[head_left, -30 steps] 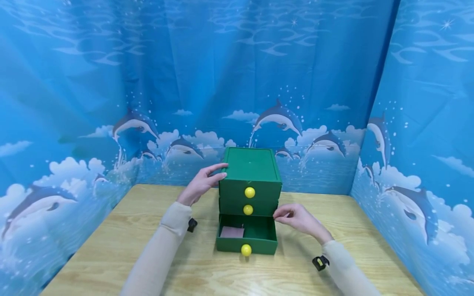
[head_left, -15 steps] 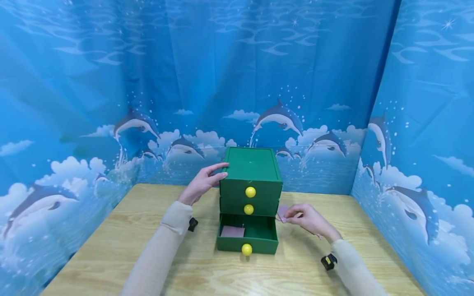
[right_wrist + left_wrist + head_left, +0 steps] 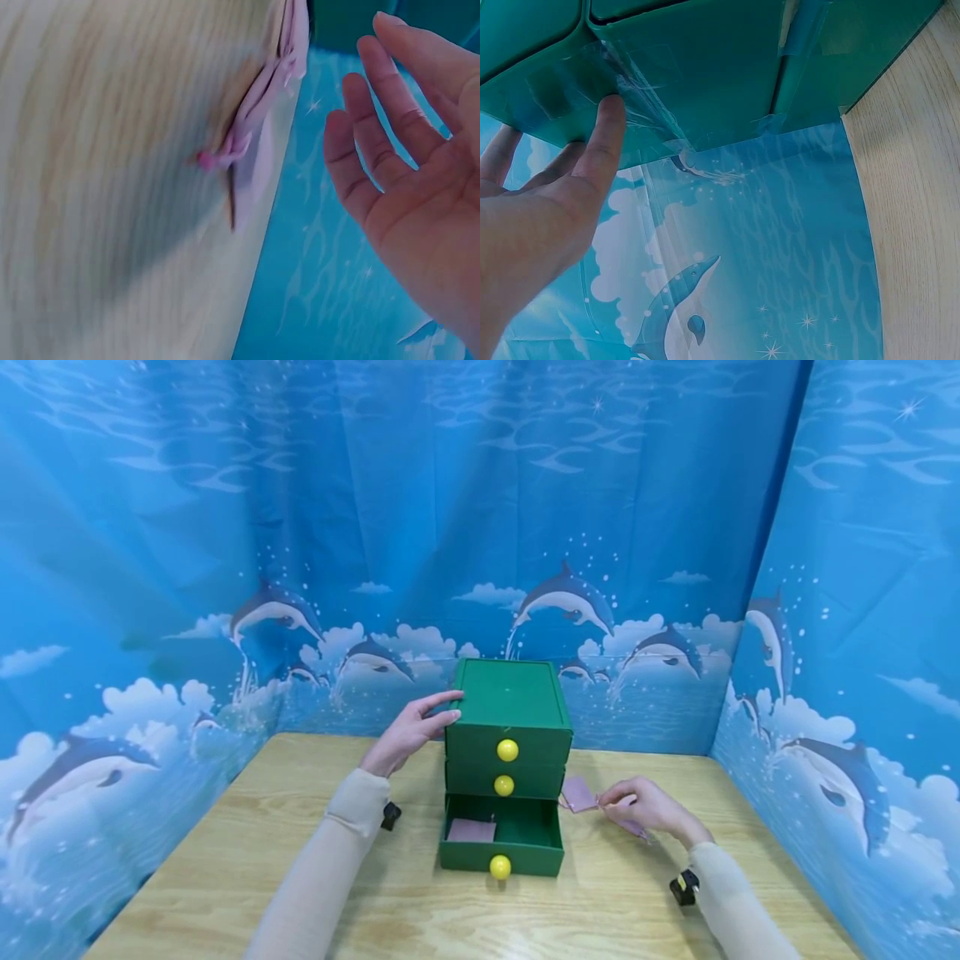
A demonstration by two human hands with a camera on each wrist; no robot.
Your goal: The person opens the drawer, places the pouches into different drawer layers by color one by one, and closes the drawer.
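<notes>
My left hand (image 3: 405,735) rests its fingers against the upper left side of a green drawer cabinet (image 3: 510,693); its fingertips touch the wall in the left wrist view. My right hand (image 3: 648,803), its fingers loosely bent, is right of the cabinet over the table. In the right wrist view nothing shows between its fingers. By its fingertips lies a pink drawstring pouch (image 3: 580,793). Part of another pink piece (image 3: 634,828) shows below the hand, the rest hidden. The bottom drawer (image 3: 501,857) is pulled out, with a flat pink piece (image 3: 471,831) at its left.
Yellow ball knobs (image 3: 507,750) sit on the drawer fronts; the upper drawers are closed. The cabinet stands on a wooden table (image 3: 255,852). A blue dolphin-print curtain (image 3: 420,510) hangs behind and at the sides. Clear tape (image 3: 649,97) covers the cabinet's seam.
My right hand has moved right, away from the cabinet's side, uncovering the pink pouch on the table. My left hand and the drawer have stayed put.
</notes>
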